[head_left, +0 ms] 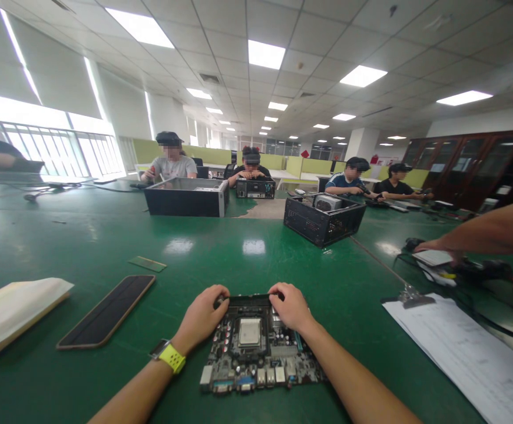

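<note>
Both your hands are curled closed on the motherboard [262,360] at its far edge, your left hand [207,311] at the far left corner and your right hand [293,307] at the far right, thumbs turned inward with a black strip [250,301] spanning the gap between them; some fingertips are hidden, so you cannot tell how firmly they press. The board sits directly in front of you, between your forearms, its port side toward you. Under it spreads a glossy green table [212,250] that mirrors the ceiling lights. To your left lie a dark-faced phone [108,312] with a tan rim, a thin greenish strip [148,263] beyond it, and a pale, paper-covered packet [15,312]. To your right, a metal-clipped clipboard [408,299] carries white printed sheets [472,353], and beyond it a co-worker's bare arm [490,231] reaches over cables and small parts. Three dark computer cases [322,221] stand farther across, the right one open and showing a perforated metal box inside. More people in dark headgear sit around the table, with yellow-green partitions [221,156] behind them and brown glass-fronted cabinets [463,158] at the right. The board's square, pale metallic processor [250,333] sits in a black frame; blue and silvery connectors line the near edge. Your left wrist wears a square watch with a perforated lime strap [172,358].
</note>
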### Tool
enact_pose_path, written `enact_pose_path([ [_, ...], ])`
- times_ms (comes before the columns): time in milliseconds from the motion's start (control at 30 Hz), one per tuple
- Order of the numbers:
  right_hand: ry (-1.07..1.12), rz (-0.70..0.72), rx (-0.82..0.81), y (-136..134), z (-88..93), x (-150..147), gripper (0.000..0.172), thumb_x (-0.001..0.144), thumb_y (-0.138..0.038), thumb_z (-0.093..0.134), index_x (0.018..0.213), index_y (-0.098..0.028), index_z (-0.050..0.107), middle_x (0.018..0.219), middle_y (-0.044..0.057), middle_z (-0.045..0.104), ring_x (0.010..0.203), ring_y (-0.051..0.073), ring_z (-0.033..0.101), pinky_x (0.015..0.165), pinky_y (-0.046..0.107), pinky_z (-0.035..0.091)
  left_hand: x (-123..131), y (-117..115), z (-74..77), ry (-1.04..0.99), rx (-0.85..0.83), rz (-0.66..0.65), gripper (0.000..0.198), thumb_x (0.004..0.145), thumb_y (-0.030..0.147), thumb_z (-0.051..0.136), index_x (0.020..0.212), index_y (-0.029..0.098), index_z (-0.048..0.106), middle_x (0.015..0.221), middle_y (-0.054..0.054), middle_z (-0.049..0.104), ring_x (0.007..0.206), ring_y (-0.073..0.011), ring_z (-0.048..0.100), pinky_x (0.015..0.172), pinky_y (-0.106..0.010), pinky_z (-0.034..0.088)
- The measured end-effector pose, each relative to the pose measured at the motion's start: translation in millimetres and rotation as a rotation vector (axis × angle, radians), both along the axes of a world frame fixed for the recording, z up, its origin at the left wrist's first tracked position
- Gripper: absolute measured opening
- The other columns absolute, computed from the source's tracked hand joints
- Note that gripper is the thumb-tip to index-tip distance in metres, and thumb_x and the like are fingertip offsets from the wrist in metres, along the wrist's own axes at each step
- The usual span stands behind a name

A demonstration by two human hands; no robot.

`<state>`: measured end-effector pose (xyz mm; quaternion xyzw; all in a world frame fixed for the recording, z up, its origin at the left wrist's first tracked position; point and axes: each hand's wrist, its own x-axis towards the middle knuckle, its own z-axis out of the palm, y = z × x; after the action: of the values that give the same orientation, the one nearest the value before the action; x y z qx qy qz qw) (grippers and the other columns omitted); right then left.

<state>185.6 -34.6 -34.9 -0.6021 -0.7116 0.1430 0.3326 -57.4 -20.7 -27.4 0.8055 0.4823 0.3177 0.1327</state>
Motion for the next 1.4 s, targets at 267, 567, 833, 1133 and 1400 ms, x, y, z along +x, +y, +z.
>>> enact_pose_path([
  [267, -0.012, 0.001, -0.002, 1.9, -1.0, 0.2, 0.015, 0.079, -0.024, 0.052, 0.083, -0.024, 0.066, 0.088, 0.001, 0.066, 0.089, 0.016, 0.055, 0.081, 0.027, 0.037, 0.7, -1.0, 0.5, 0.014, 0.008, 0.005, 0.012, 0.082, 0.026, 0.045, 0.083, 0.021, 0.055, 0.085, -0.002, 0.063, 0.082, -0.0194, 0.058, 0.077, -0.031, 0.044],
  [567, -0.016, 0.000, -0.003, 0.8, 0.3, 0.0, 0.015, 0.080, -0.024, 0.052, 0.084, -0.023, 0.066, 0.088, 0.001, 0.066, 0.089, 0.017, 0.055, 0.082, 0.027, 0.037, 0.8, -0.8, 1.9, -0.003, -0.009, 0.001, 0.011, 0.081, 0.026, 0.045, 0.082, 0.020, 0.055, 0.085, -0.003, 0.062, 0.082, -0.0198, 0.058, 0.077, -0.033, 0.044],
  [833, -0.021, -0.003, -0.003, 0.5, 1.3, -0.4, 0.015, 0.080, -0.024, 0.052, 0.084, -0.023, 0.066, 0.088, 0.000, 0.066, 0.089, 0.016, 0.055, 0.081, 0.027, 0.037, 1.1, -0.3, 1.4, -0.015, -0.020, 0.003, 0.012, 0.081, 0.026, 0.045, 0.083, 0.020, 0.055, 0.086, -0.003, 0.062, 0.083, -0.0202, 0.057, 0.078, -0.034, 0.044],
  [1133, -0.008, -0.009, 0.000, 1.1, -0.2, -0.1, 0.015, 0.080, -0.023, 0.052, 0.084, -0.023, 0.066, 0.088, 0.001, 0.066, 0.089, 0.017, 0.055, 0.082, 0.027, 0.037, 0.3, -0.4, 1.9, -0.007, -0.017, -0.005, 0.013, 0.082, 0.027, 0.045, 0.084, 0.020, 0.056, 0.087, -0.004, 0.062, 0.084, -0.0205, 0.057, 0.079, -0.034, 0.044],
  [1400, -0.019, 0.000, 0.000, 2.8, -1.6, 0.7, 0.017, 0.081, -0.021, 0.049, 0.084, -0.023, 0.066, 0.090, 0.000, 0.066, 0.091, 0.016, 0.055, 0.083, 0.026, 0.037, -1.2, 2.8, -3.8, -0.014, -0.005, -0.003, 0.015, 0.082, 0.027, 0.045, 0.085, 0.020, 0.058, 0.088, -0.004, 0.063, 0.085, -0.0206, 0.058, 0.080, -0.034, 0.045],
])
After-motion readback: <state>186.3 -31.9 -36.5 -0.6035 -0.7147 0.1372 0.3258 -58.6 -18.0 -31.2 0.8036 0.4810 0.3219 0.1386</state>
